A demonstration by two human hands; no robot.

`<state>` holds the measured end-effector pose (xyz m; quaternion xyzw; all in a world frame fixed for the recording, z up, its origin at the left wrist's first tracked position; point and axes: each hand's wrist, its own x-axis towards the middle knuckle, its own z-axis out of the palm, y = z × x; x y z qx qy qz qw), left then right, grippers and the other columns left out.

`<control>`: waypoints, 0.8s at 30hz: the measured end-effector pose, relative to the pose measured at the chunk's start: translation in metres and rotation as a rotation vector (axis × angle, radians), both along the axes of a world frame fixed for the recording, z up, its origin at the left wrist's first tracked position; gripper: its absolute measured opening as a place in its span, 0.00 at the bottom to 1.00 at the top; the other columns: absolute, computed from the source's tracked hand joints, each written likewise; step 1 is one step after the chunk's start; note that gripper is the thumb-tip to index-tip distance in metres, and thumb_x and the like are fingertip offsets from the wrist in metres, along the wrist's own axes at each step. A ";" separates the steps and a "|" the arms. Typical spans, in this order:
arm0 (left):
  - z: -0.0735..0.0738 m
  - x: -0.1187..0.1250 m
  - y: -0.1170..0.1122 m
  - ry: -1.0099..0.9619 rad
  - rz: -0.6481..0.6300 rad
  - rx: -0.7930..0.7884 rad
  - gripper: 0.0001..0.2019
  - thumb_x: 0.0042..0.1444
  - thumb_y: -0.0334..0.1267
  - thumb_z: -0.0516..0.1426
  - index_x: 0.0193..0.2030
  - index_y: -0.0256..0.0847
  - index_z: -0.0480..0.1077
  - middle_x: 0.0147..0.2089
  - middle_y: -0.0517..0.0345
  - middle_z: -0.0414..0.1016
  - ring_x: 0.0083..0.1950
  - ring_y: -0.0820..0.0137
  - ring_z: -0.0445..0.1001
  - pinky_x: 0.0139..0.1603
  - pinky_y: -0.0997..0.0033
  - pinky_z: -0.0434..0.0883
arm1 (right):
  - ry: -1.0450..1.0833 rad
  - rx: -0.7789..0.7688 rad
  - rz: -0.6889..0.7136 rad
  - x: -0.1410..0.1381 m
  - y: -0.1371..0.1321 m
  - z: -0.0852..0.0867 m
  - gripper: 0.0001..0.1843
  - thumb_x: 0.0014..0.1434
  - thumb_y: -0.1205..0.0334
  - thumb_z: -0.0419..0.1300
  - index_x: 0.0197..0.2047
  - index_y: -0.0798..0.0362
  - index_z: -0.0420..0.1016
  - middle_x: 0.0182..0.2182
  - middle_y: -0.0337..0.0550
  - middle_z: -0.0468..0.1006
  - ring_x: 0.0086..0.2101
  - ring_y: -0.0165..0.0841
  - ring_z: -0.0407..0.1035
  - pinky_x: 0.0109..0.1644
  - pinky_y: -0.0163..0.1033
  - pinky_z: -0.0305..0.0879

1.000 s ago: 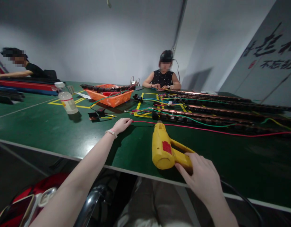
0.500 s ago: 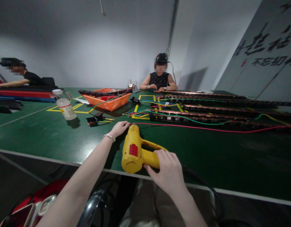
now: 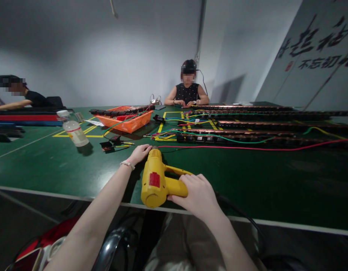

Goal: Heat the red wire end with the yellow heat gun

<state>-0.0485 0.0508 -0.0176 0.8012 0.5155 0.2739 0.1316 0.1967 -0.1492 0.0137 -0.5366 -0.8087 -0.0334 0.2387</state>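
My right hand (image 3: 198, 194) is wrapped round the handle of a yellow heat gun (image 3: 154, 180), whose nozzle points away from me across the green table. Just beyond the nozzle, my left hand (image 3: 141, 152) is closed in a pinch at the left end of a long red wire (image 3: 233, 148). The wire's tip is hidden by the fingers and the nozzle. From there the wire runs right across the table, in front of long black strips (image 3: 233, 138) with copper-coloured edges and bundled coloured wires (image 3: 165, 136).
An orange basket (image 3: 131, 126) with black parts stands behind my left hand. Small black connectors (image 3: 109, 146) and a clear bottle (image 3: 76, 133) are to the left. A co-worker (image 3: 186, 90) sits opposite, another person (image 3: 35, 98) at far left. A black cord (image 3: 244, 214) crosses the table's front edge.
The whole view has shifted slightly, so things appear a little further left. My right hand still grips the heat gun and my left hand stays at the wire end by its nozzle.
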 end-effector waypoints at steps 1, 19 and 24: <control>0.000 0.000 -0.001 0.004 -0.006 0.002 0.21 0.58 0.53 0.43 0.26 0.39 0.63 0.25 0.60 0.67 0.28 0.73 0.60 0.29 0.74 0.55 | 0.011 -0.006 -0.007 0.003 0.000 -0.001 0.22 0.46 0.40 0.62 0.30 0.51 0.68 0.31 0.37 0.75 0.35 0.32 0.68 0.40 0.38 0.53; 0.000 -0.002 0.000 -0.026 -0.018 -0.022 0.21 0.58 0.53 0.44 0.26 0.38 0.64 0.25 0.61 0.67 0.28 0.73 0.63 0.31 0.74 0.58 | -0.106 0.193 -0.275 0.097 -0.016 -0.012 0.22 0.47 0.38 0.58 0.32 0.49 0.71 0.26 0.38 0.75 0.28 0.33 0.68 0.34 0.38 0.55; 0.000 0.000 0.000 -0.008 -0.017 -0.021 0.22 0.58 0.53 0.43 0.25 0.38 0.63 0.25 0.61 0.67 0.28 0.73 0.63 0.30 0.74 0.57 | -0.190 0.253 -0.336 0.107 -0.021 -0.013 0.22 0.51 0.39 0.53 0.32 0.51 0.70 0.24 0.38 0.73 0.27 0.34 0.67 0.33 0.38 0.55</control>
